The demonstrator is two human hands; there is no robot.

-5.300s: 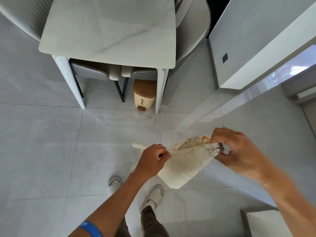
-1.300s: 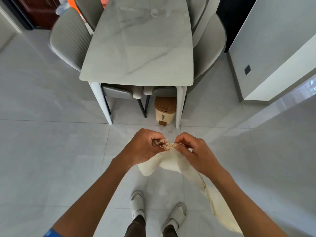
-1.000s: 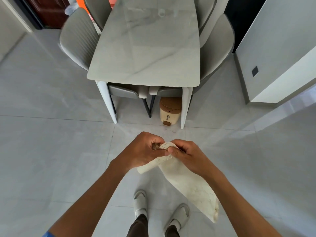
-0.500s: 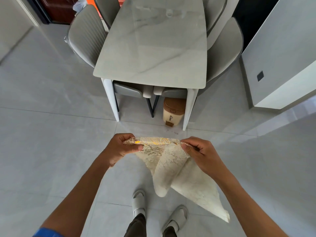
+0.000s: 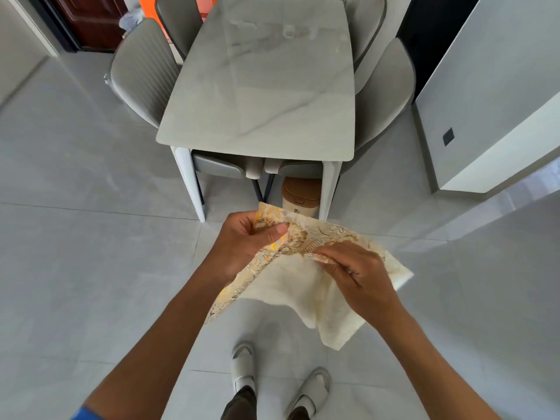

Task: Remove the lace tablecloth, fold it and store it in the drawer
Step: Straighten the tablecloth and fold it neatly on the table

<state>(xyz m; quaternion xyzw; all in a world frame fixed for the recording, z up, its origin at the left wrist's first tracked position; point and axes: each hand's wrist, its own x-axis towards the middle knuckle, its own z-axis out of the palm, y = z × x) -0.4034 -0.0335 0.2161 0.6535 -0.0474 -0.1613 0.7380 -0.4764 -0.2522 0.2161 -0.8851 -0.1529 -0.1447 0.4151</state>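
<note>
Item: lace tablecloth (image 5: 298, 294), partly folded, held in the air over the tiled floor (image 5: 75, 268) in front of the dining table (image 5: 260, 95).

Hidden or unclear: the number of folded layers cannot be told. The right hand (image 5: 356, 275) covers the cloth's upper middle; its fingertips are tucked into the fabric. A small brown-lidded bin (image 5: 300, 198) under the table is half screened by the cloth's top corner. No drawer can be made out. Chairs (image 5: 142, 77) are cut off by the table and the frame edge.

Appearance: cream fabric; gold and yellow floral lacework along the upper band and down the left edge; plain pale reverse hanging to a lower corner above the slippers (image 5: 312, 389).

Grip: left hand (image 5: 245, 241) pinches the top corner, thumb over the pattern; right hand is closed on the gathered fold just beside it.
</note>
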